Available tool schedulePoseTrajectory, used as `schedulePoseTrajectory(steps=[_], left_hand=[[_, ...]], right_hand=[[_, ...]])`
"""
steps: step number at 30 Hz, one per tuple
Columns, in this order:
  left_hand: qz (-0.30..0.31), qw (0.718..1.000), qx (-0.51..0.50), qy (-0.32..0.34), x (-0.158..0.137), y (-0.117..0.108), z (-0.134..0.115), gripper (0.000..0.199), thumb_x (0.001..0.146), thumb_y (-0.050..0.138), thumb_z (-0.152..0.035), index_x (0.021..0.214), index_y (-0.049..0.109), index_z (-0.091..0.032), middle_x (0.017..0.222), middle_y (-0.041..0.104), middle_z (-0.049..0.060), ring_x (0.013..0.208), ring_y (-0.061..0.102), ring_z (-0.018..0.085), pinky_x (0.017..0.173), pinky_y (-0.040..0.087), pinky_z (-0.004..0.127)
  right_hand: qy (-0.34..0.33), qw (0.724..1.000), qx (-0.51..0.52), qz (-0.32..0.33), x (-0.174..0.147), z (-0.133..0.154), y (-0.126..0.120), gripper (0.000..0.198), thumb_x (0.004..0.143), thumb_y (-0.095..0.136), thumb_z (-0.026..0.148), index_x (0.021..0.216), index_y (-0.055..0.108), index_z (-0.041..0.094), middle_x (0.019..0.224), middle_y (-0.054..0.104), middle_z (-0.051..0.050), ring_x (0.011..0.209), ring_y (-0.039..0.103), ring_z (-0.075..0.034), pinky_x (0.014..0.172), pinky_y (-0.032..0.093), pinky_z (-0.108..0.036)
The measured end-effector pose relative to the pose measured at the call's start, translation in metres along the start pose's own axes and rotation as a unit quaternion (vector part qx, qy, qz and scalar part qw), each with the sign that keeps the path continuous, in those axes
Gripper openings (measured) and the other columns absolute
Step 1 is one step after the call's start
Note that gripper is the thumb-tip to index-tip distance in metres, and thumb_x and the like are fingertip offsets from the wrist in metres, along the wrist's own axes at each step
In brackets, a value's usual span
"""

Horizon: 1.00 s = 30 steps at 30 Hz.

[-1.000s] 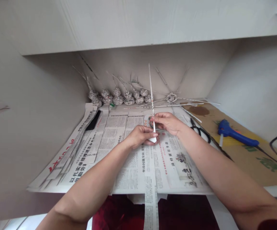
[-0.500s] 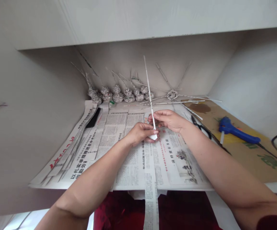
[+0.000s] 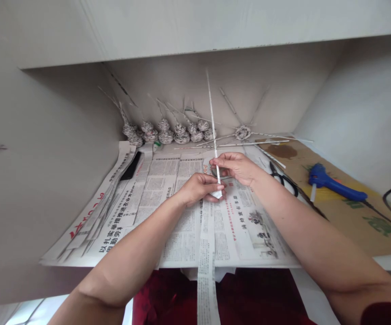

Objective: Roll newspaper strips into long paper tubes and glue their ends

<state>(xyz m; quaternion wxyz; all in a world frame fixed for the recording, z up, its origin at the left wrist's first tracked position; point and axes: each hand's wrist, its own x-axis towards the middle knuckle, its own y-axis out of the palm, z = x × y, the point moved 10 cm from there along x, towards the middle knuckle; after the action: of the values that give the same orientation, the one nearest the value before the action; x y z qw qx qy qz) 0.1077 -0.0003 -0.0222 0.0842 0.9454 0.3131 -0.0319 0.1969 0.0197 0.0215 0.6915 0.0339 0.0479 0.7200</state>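
A thin rolled paper stick (image 3: 212,113) stands nearly upright over the newspaper-covered table. My left hand (image 3: 200,188) pinches its lower end, where the flat newspaper strip (image 3: 206,271) joins the roll. That strip runs down towards me and hangs over the table's front edge. A little higher, my right hand (image 3: 236,167) closes its thumb and fingers around the stick. Part of the right fingers is hidden behind the roll.
Several woven paper gourds (image 3: 166,132) line the back wall, beside a star-shaped woven piece (image 3: 243,132). Scissors (image 3: 282,178) and a blue glue gun (image 3: 337,184) lie to the right, the gun on cardboard (image 3: 347,234). Newspaper strips (image 3: 94,203) are stacked at left.
The stick's upper end has shifted slightly right and up. My right fingers have moved a little on the roll, and the hanging strip has swung left.
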Motion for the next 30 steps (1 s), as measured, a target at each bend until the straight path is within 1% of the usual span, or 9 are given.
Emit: schedulePoseTrajectory(steps=[2,6,9,11,14,16,21,26,30], left_hand=[[-0.008,1.000,-0.004,-0.002,0.000,-0.001,0.000,0.034,0.068,0.075,-0.036,0.089,0.070,-0.009,0.084,0.069,0.011,0.074,0.067,0.018,0.064,0.057,0.031],[-0.005,1.000,-0.012,-0.004,0.000,0.000,0.000,0.035,0.066,0.076,-0.036,0.087,0.069,-0.009,0.084,0.069,0.012,0.074,0.067,0.018,0.064,0.057,0.031],[0.001,1.000,-0.019,-0.006,0.001,0.001,0.002,0.038,0.066,0.077,-0.035,0.092,0.069,-0.009,0.083,0.069,0.011,0.073,0.067,0.018,0.063,0.057,0.032],[0.004,1.000,-0.022,-0.003,0.001,0.001,0.002,0.038,0.066,0.076,-0.035,0.093,0.069,-0.009,0.083,0.069,0.011,0.073,0.067,0.018,0.062,0.057,0.031],[0.005,1.000,-0.021,0.006,0.001,0.001,0.001,0.036,0.067,0.076,-0.035,0.091,0.069,-0.009,0.084,0.069,0.011,0.073,0.067,0.018,0.062,0.056,0.031],[0.005,1.000,-0.018,0.004,0.000,0.001,0.001,0.037,0.067,0.076,-0.035,0.092,0.069,-0.009,0.085,0.069,0.012,0.074,0.067,0.019,0.064,0.057,0.031],[0.005,1.000,-0.009,-0.011,0.000,0.002,0.003,0.038,0.067,0.075,-0.035,0.094,0.069,-0.009,0.085,0.069,0.012,0.074,0.067,0.018,0.063,0.056,0.030],[-0.001,1.000,-0.013,-0.018,0.001,0.001,0.005,0.035,0.067,0.076,-0.033,0.091,0.069,-0.009,0.083,0.070,0.011,0.073,0.067,0.017,0.061,0.056,0.028],[0.004,1.000,-0.014,-0.018,0.002,0.002,0.006,0.035,0.067,0.075,-0.032,0.094,0.069,-0.010,0.082,0.070,0.010,0.074,0.067,0.018,0.062,0.057,0.029]], right_hand=[[0.002,1.000,0.003,0.004,0.000,-0.001,0.001,0.022,0.068,0.074,0.037,0.075,0.069,0.017,0.085,0.069,-0.004,0.076,0.061,-0.014,0.062,0.047,-0.024],[0.014,0.998,-0.003,0.065,-0.001,-0.005,0.012,0.027,0.071,0.072,0.040,0.083,0.072,0.016,0.095,0.069,-0.007,0.078,0.062,-0.015,0.066,0.049,-0.026],[0.006,1.000,0.015,0.027,0.001,-0.003,0.004,0.021,0.066,0.077,0.035,0.070,0.069,0.017,0.084,0.069,-0.003,0.075,0.061,-0.013,0.065,0.048,-0.024],[0.002,1.000,0.019,0.019,0.001,-0.002,0.002,0.022,0.066,0.077,0.038,0.069,0.068,0.018,0.082,0.069,-0.003,0.074,0.061,-0.013,0.065,0.048,-0.025],[0.006,0.997,0.008,0.071,-0.001,-0.002,0.011,0.028,0.070,0.072,0.042,0.083,0.072,0.018,0.095,0.070,-0.006,0.081,0.062,-0.016,0.068,0.049,-0.028],[0.009,0.996,0.005,0.084,-0.002,-0.003,0.014,0.026,0.070,0.073,0.040,0.083,0.072,0.017,0.097,0.069,-0.007,0.083,0.062,-0.016,0.070,0.049,-0.028],[0.005,1.000,0.022,0.011,0.001,-0.003,0.001,0.022,0.066,0.077,0.037,0.068,0.067,0.017,0.080,0.070,-0.003,0.076,0.062,-0.014,0.065,0.047,-0.025],[0.007,0.998,-0.001,0.064,0.002,-0.004,0.006,0.024,0.070,0.074,0.038,0.084,0.072,0.018,0.093,0.070,-0.006,0.085,0.062,-0.016,0.070,0.049,-0.027],[-0.008,1.000,-0.003,0.005,0.003,-0.002,-0.007,0.019,0.067,0.077,0.035,0.071,0.070,0.018,0.081,0.069,-0.002,0.077,0.061,-0.013,0.063,0.047,-0.023]])
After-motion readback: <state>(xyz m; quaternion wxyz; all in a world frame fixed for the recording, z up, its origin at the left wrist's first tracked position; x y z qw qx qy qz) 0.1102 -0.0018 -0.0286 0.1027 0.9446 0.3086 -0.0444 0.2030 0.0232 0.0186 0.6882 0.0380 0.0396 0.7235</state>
